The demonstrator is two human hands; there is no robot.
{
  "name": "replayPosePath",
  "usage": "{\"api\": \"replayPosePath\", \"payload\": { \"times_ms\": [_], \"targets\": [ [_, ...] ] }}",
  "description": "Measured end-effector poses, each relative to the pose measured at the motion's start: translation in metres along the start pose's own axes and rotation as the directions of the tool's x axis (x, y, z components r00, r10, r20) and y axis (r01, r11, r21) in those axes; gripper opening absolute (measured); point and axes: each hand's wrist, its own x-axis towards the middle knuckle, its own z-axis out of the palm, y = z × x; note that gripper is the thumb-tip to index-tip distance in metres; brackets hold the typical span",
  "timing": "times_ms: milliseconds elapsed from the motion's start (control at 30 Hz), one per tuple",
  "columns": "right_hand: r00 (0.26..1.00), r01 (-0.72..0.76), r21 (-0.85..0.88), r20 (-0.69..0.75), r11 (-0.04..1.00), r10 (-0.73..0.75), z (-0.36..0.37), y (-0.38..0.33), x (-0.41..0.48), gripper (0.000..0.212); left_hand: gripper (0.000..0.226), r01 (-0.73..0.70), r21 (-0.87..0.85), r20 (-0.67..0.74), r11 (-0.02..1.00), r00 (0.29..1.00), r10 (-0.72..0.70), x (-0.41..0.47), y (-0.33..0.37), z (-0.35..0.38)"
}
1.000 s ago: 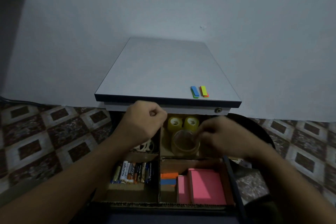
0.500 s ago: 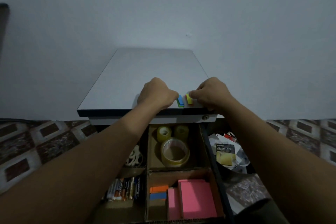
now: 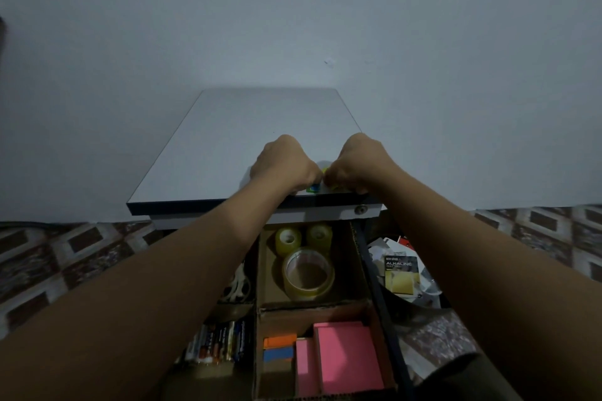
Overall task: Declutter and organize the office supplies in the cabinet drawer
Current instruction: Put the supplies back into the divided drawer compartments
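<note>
Counting from the biggest down: one grey cabinet top against the wall, and one drawer pulled open beneath it, split by cardboard into four visible compartments. Reaching over both, two bare forearms, with left hand and right hand knuckles-up at the top's front edge, almost touching. Fingers of each curled down onto the page flags; cannot tell whether pinching them or only pressing.

Inside the drawer:
- Two pink sticky pads side by side, front right.
- One large tape roll lying flat, with two small tape rolls upright behind it.
- One row of batteries, front left, too tightly packed to count.
- One orange pad just behind one blue pad.

Off to the right, outside the drawer, one alkaline battery card among loose packaging.

Smallest, on the cabinet top: one blue flag under the left fingertips and one yellow flag between the hands.

Against half a second ago: hands drawn closer together, both flags now mostly covered, drawer contents unmoved.
</note>
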Motion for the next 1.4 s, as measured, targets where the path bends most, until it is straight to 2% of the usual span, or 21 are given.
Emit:
{"api": "replayPosePath", "payload": {
  "times_ms": [167,433,500,633,733,867,967,1133,1267,1400],
  "targets": [
    [0.996,0.046,-0.055,0.078,0.997,-0.042,-0.008,-0.003,0.001,0.027,0.039,-0.018,0.086,0.064,0.996,0.998,0.013,0.006,0.003,-0.006],
    [0.986,0.106,-0.043,0.135,0.993,-0.099,-0.012,-0.002,0.006,0.022,0.022,-0.103,0.214,0.124,0.971,0.989,0.077,0.019,-0.013,-0.021],
    [0.986,0.113,-0.031,0.127,0.993,-0.108,-0.011,-0.001,0.006,0.022,0.015,-0.117,0.219,0.136,0.969,0.987,0.089,0.02,-0.018,-0.024],
    [0.983,0.155,-0.054,0.111,0.986,-0.149,-0.011,-0.001,0.005,0.017,0.017,-0.109,0.202,0.141,0.973,0.987,0.081,0.023,-0.029,-0.03],
    [0.981,0.185,-0.084,0.081,0.979,-0.179,-0.009,0.001,0.005,0.022,0.029,-0.078,0.158,0.139,0.984,0.989,0.055,0.022,-0.034,-0.034],
    [0.971,0.239,-0.074,0.027,0.968,-0.238,-0.005,0.003,0.003,0.011,0.022,-0.054,0.134,0.127,0.989,0.991,0.037,0.019,-0.035,-0.036],
    [0.965,0.261,-0.063,-0.003,0.963,-0.262,-0.002,0.005,0.004,0.008,0.026,-0.105,0.145,0.129,0.984,0.988,0.087,0.02,-0.036,-0.033],
    [0.952,0.302,-0.067,-0.025,0.951,-0.304,0.001,0.007,0.003,0.01,0.016,-0.199,0.179,0.132,0.964,0.975,0.177,0.018,-0.037,-0.037],
    [0.936,0.346,-0.067,-0.045,0.936,-0.349,0.002,0.01,0.002,0.01,0.014,-0.252,0.196,0.067,0.947,0.967,0.244,0.018,-0.044,-0.045],
    [0.921,0.375,-0.066,-0.091,0.925,-0.38,0.005,0.009,0.003,0.014,0.016,-0.353,0.223,-0.052,0.909,0.927,0.372,0.022,-0.053,-0.051]
  ]
}}
